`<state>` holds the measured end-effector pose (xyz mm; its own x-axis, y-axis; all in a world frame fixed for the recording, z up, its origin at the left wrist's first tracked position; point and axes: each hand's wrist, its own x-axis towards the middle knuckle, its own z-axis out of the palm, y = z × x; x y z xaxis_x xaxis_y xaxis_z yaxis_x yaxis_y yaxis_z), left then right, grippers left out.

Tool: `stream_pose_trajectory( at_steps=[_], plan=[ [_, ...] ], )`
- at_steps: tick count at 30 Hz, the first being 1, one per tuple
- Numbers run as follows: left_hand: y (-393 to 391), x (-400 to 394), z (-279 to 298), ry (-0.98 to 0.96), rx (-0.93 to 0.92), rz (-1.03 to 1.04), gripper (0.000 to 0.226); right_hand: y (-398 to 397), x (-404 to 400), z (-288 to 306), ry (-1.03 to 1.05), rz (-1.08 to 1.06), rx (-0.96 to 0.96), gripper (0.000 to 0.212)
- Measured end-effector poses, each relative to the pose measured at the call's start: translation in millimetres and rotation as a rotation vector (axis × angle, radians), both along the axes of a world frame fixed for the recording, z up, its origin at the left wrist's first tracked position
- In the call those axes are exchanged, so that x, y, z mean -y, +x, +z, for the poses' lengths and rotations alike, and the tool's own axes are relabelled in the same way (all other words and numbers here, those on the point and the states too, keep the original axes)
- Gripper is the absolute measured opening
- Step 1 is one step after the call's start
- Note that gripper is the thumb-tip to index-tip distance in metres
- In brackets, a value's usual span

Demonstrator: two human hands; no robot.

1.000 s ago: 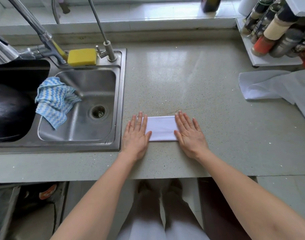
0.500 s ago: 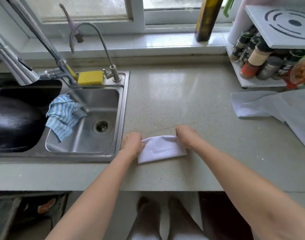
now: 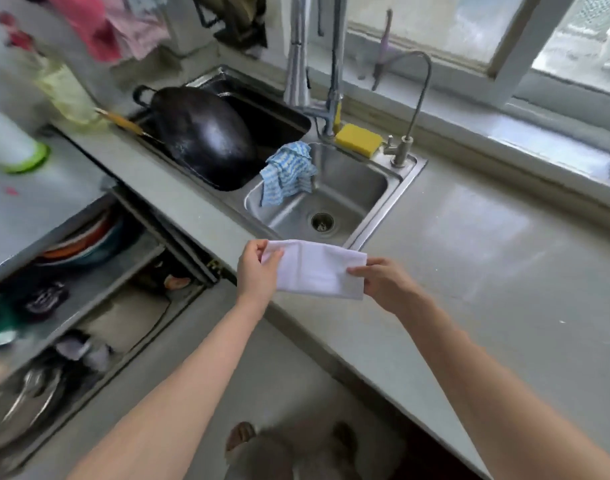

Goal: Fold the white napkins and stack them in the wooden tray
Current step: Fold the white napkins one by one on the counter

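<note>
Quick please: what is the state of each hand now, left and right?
Left hand: closed in a grip on the left end of the folded white napkin.
Right hand: closed in a grip on the napkin's right end.

Folded white napkin (image 3: 317, 270) between both hands (image 3: 257, 271), lifted.

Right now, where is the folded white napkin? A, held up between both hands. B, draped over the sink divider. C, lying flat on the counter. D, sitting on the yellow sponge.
A: the folded white napkin hangs off the counter, pinched at one end by the left hand and at the other by the right hand.
</note>
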<state>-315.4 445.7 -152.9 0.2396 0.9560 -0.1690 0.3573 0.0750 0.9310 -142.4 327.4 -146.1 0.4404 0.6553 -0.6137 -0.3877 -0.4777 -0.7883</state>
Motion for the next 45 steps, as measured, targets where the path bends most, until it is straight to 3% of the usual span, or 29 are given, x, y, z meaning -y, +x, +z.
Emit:
stream_pose_trajectory(
  at_steps=[4, 8, 12, 15, 17, 19, 20, 23, 30, 35, 37, 40, 42, 45],
  plan=[
    [-106.0, -26.7, 17.6, 0.051, 0.061, 0.191, 0.014, -79.0, -66.7, 20.7, -0.006, 0.236, -0.008, 0.031],
    [-245.2, -53.5, 33.9, 0.122, 0.112, 0.386, 0.013, -200.8, -135.7, 36.4, 0.069, 0.429, -0.056, 0.032],
    [-405.0, -77.3, 43.8, 0.148, 0.044, 0.563, 0.016, -361.4, -196.3, 44.1, 0.142, 0.564, 0.014, 0.024],
    [-517.4, -87.8, 45.9, 0.116, -0.038, 0.677, 0.017, -474.3, -228.8, 46.9, 0.177, 0.613, 0.1, 0.029],
    [-576.7, -92.7, 47.2, 0.068, -0.073, 0.711, 0.021, -532.0, -247.4, 51.1, 0.189, 0.653, 0.141, 0.032],
    [-624.3, -101.4, 44.1, 0.034, -0.117, 0.719, 0.02, -577.0, -268.9, 51.1, 0.212, 0.707, 0.196, 0.022],
    [-643.4, -107.8, 42.6, 0.026, -0.119, 0.729, 0.02, -596.5, -280.2, 51.9, 0.227, 0.739, 0.235, 0.008],
    [-691.8, -130.9, 34.8, 0.024, -0.099, 0.808, 0.022, -646.4, -316.4, 45.3, 0.229, 0.821, 0.333, 0.025],
    [-805.0, -196.9, 20.7, -0.191, -0.093, 0.986, 0.027, -772.5, -420.9, 25.0, 0.191, 0.971, 0.297, 0.011],
    [-888.8, -238.7, 35.9, -0.159, -0.195, 1.077, 0.022, -862.5, -468.2, 27.6, 0.23, 1.124, 0.372, 0.016],
    [-918.1, -256.0, 42.5, -0.104, -0.301, 1.049, 0.025, -889.9, -477.1, 25.7, 0.23, 1.229, 0.478, 0.021],
    [-954.4, -289.0, 45.7, -0.015, -0.473, 0.942, 0.024, -924.2, -487.8, 22.6, 0.252, 1.349, 0.552, 0.003],
    [-978.7, -319.0, 45.6, 0.023, -0.519, 0.887, 0.02, -949.0, -496.0, 18.3, 0.252, 1.374, 0.605, 0.016],
    [-1017.2, -370.2, 45.0, 0.092, -0.582, 0.746, 0.017, -986.7, -499.6, 12.7, 0.235, 1.32, 0.591, 0.019]
  ],
)
